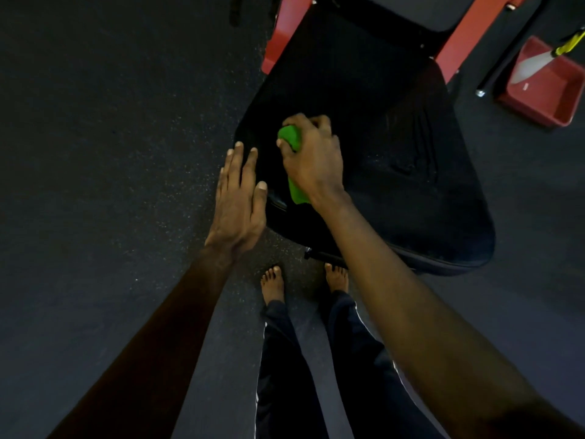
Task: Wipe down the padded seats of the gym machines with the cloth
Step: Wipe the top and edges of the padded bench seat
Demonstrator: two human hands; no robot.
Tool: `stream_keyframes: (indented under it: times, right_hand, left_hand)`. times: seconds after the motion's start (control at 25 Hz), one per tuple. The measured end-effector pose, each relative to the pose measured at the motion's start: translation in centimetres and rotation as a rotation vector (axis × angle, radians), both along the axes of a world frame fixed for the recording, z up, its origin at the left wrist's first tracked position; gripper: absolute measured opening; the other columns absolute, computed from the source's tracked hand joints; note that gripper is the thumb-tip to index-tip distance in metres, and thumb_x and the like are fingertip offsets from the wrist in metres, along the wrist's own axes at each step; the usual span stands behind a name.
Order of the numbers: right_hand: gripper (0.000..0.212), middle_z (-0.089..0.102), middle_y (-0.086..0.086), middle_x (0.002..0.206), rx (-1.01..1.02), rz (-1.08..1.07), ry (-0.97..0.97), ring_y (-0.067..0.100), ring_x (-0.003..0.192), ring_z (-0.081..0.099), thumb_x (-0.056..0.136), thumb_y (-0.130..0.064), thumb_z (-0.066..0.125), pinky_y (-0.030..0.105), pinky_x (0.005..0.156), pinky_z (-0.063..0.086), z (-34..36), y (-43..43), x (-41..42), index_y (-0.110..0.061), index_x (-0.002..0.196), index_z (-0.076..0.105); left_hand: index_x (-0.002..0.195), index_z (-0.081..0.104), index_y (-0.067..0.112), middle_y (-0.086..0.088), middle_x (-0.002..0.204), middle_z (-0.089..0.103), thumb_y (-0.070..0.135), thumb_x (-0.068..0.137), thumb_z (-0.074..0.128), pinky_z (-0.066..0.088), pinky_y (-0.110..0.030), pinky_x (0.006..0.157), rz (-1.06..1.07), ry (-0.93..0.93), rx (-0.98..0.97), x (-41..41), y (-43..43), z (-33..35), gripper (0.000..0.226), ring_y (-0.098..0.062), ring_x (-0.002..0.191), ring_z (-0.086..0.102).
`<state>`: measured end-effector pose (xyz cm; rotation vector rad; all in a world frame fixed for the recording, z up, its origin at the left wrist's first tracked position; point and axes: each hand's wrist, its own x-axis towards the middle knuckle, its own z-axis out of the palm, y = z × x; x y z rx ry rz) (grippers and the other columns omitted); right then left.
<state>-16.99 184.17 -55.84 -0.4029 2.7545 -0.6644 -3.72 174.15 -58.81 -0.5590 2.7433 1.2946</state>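
Right hand (311, 160) gripped a bunched green cloth (290, 139), pressing it onto the black padded seat (395, 160) near its left edge. Left hand (239, 198) lay flat, fingers straight, at that edge.

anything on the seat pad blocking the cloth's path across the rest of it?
Nothing visible. The right hand holds the green cloth on the black seat pad; the pad to the right and beyond is bare. Only the left hand, open at the pad's left edge, sits beside the cloth.
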Motion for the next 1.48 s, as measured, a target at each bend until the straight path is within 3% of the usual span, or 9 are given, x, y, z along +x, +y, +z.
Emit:
stream_keyframes:
  times: [0.08,0.24,0.32,0.64,0.84,1.04,1.2,1.36,1.48]
  right_hand:
    - [0.037,0.048,0.0,0.132,-0.05,-0.019,0.014,0.022,0.109,0.059,0.093,-0.041,0.064,0.037,0.088,0.055,1.0,3.8,0.8,-0.04,0.129,0.057]
    - [0.039,0.047,-0.005,0.134,-0.051,-0.031,0.047,0.014,0.114,0.057,0.094,-0.04,0.066,0.031,0.09,0.051,3.9,12.5,5.8,-0.044,0.132,0.057]
    - [0.039,0.047,-0.005,0.137,-0.072,0.027,0.102,0.016,0.118,0.057,0.094,-0.039,0.066,0.037,0.095,0.053,4.2,13.7,7.8,-0.04,0.133,0.058]
    - [0.041,0.051,0.014,0.144,-0.09,0.605,0.358,0.037,0.109,0.053,0.094,-0.029,0.069,0.046,0.088,0.05,0.9,7.9,11.2,-0.023,0.134,0.061]
    - [0.045,0.052,0.013,0.145,-0.026,0.611,0.448,0.043,0.112,0.051,0.088,-0.021,0.072,0.051,0.083,0.052,-0.5,3.9,12.7,-0.022,0.132,0.062]
    - [0.059,0.038,0.008,0.148,0.074,0.472,0.53,0.043,0.119,0.04,0.084,-0.015,0.071,0.058,0.091,0.048,-1.8,12.4,14.2,-0.028,0.136,0.047]
    - [0.053,0.043,0.015,0.146,0.117,0.398,0.518,0.044,0.123,0.042,0.088,-0.014,0.067,0.047,0.102,0.033,-2.5,18.7,14.6,-0.029,0.136,0.048]
    - [0.057,0.033,0.007,0.144,0.007,0.393,0.589,0.034,0.121,0.033,0.084,-0.013,0.073,0.054,0.096,0.042,-2.5,11.8,14.1,-0.027,0.133,0.048]
    - [0.058,0.032,0.005,0.146,-0.006,0.413,0.612,0.034,0.12,0.031,0.083,-0.014,0.073,0.053,0.092,0.045,-2.5,5.8,14.0,-0.028,0.133,0.048]
  left_hand:
    - [0.158,0.022,0.014,-0.006,0.168,0.006,0.032,0.103,0.026,0.005,-0.045,0.125,-0.009,0.014,0.016,0.1,-0.5,0.1,0.058,-0.019,0.154,0.001]
    - [0.158,0.023,0.016,-0.006,0.168,0.007,0.031,0.105,0.027,0.009,-0.049,0.125,-0.031,0.011,0.009,0.3,-1.0,0.3,0.055,-0.019,0.154,0.001]
    - [0.158,0.024,0.017,-0.006,0.168,0.006,0.031,0.107,0.027,0.01,-0.05,0.125,-0.036,0.018,0.027,0.3,-1.0,0.4,0.053,-0.02,0.154,0.001]
    - [0.155,0.034,0.026,-0.001,0.167,0.016,0.034,0.109,0.026,0.006,-0.046,0.125,-0.159,-0.009,0.068,0.3,-3.9,0.9,0.047,-0.018,0.154,0.009]
    - [0.15,0.043,0.031,0.007,0.165,0.02,0.036,0.109,0.02,0.012,-0.043,0.125,-0.111,0.009,0.182,0.5,-4.3,1.4,0.047,-0.01,0.152,0.014]
    - [0.154,0.035,0.03,0.006,0.167,0.013,0.034,0.11,0.024,0.006,-0.039,0.126,-0.152,-0.013,0.164,0.8,-4.0,1.3,0.046,-0.011,0.153,0.006]
    - [0.157,0.029,0.025,-0.002,0.168,0.009,0.035,0.108,0.029,0.002,-0.042,0.124,-0.196,0.034,0.053,0.8,-3.9,0.5,0.049,-0.018,0.154,0.004]
    - [0.16,0.015,0.019,-0.005,0.168,0.003,0.03,0.109,0.027,-0.002,-0.038,0.123,-0.164,0.037,0.02,1.3,-2.8,0.3,0.053,-0.018,0.154,0.001]
    - [0.159,0.017,0.017,-0.003,0.168,0.007,0.028,0.11,0.027,-0.001,-0.035,0.124,-0.137,0.055,0.099,1.7,-2.7,0.2,0.052,-0.015,0.154,0.002]
